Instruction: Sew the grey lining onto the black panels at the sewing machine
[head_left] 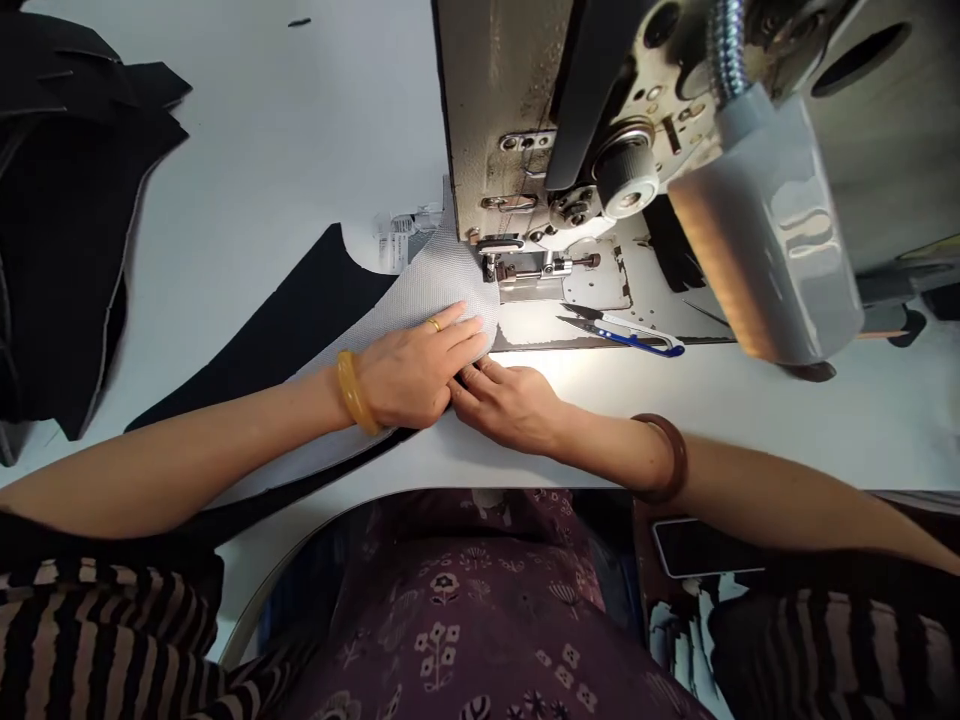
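My left hand [416, 365] lies flat, fingers stretched out, on a grey mesh fabric piece [427, 290] backed with black cloth [300, 315]. It wears a ring and an amber bangle. My right hand [510, 400], with a brown bangle on the wrist, rests beside it, fingertips tucked at the fabric's near edge under the left fingers. The fabric's far corner reaches the presser foot [501, 262] of the sewing machine [600, 120].
Blue-handled thread snips [630, 335] lie on the machine bed to the right of the hands. A pile of black cloth [60, 220] sits at far left. The machine's lamp [765, 230] hangs at right. A phone [697, 548] lies near my right elbow.
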